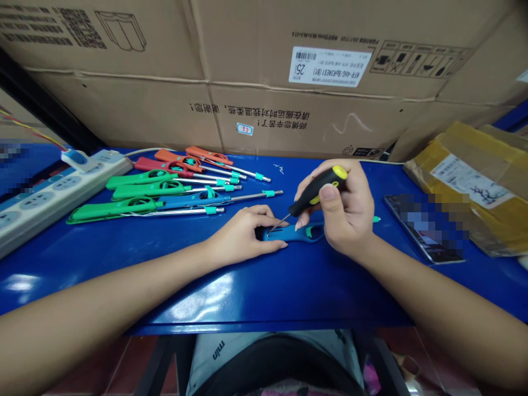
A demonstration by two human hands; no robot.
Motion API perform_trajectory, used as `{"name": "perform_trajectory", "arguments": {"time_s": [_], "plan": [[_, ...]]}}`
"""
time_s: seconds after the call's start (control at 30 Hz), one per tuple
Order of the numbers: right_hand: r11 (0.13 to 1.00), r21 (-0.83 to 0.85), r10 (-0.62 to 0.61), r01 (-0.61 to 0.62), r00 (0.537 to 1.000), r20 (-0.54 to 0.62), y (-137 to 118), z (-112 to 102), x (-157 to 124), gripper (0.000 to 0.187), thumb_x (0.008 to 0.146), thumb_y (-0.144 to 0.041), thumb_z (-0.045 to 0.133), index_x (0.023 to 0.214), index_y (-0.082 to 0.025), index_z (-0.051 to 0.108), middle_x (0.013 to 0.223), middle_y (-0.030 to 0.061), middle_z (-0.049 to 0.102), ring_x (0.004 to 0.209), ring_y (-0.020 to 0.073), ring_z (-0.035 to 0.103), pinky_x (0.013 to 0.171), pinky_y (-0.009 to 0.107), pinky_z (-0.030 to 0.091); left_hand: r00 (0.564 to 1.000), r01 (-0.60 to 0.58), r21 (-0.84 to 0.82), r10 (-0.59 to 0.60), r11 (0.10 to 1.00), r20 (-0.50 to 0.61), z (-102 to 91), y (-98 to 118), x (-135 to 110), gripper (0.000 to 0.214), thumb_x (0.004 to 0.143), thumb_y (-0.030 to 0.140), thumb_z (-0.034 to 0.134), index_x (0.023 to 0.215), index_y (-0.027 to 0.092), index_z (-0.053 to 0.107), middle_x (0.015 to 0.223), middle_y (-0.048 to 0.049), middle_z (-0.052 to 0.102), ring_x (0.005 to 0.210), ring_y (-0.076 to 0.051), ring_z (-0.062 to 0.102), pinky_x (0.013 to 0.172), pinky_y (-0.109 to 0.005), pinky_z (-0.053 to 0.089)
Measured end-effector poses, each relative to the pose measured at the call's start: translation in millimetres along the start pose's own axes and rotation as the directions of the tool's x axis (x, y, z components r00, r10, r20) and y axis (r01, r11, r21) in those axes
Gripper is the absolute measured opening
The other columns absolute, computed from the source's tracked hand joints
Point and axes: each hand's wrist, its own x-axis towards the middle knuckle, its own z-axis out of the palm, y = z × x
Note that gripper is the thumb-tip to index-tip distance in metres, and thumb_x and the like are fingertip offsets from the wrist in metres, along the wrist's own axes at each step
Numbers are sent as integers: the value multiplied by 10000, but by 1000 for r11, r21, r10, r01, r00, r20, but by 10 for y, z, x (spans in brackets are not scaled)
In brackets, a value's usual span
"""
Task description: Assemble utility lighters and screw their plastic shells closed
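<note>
A blue long-nosed lighter (pixel 293 233) lies flat on the blue table (pixel 173 264), its teal tip poking out to the right past my right hand. My left hand (pixel 243 235) pins the lighter's handle end, thumb and fingers closed round it. My right hand (pixel 344 212) grips a black screwdriver with a yellow cap (pixel 315 190), held slanted. Its thin metal tip touches the lighter's body right beside my left fingertips.
Several more lighters (pixel 165 190) in green, red, orange and blue lie in a row at the left rear. A white power strip (pixel 49 195) sits far left. Cardboard boxes (pixel 264 82) wall the back. A phone (pixel 429 228) and yellow parcel (pixel 474 187) lie at right.
</note>
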Motion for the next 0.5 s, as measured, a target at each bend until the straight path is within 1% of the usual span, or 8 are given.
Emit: {"name": "perform_trajectory", "arguments": {"time_s": [0.23,0.37,0.5], "plan": [[1000,2,22,-22,1000,3,9,13,-15,154,1016,-384,555,1091,-258,508,888,-12,626,499,82,597,432,211,524,1000,4,7,-4,1000,1,4,-1,4,331,825,327,810,1112,167,769,867,-9,597,789,-148,592,749,-294,478],[1000,10,20,-20,1000,21,12,17,-13,161,1015,-385,552,1097,-257,498,890,-9,622,500,86,604,435,212,529,1000,-1,9,1,1000,1,3,3,1,331,827,336,806,1108,165,769,861,-7,589,773,-144,586,725,-289,473],[999,-9,38,-38,999,7,12,11,-15,180,1011,-407,555,1097,-262,493,909,-5,628,506,85,601,442,209,530,1000,-4,9,4,1000,-2,-2,5,0,325,826,346,805,1102,176,771,857,-6,597,766,-143,588,715,-283,476]]}}
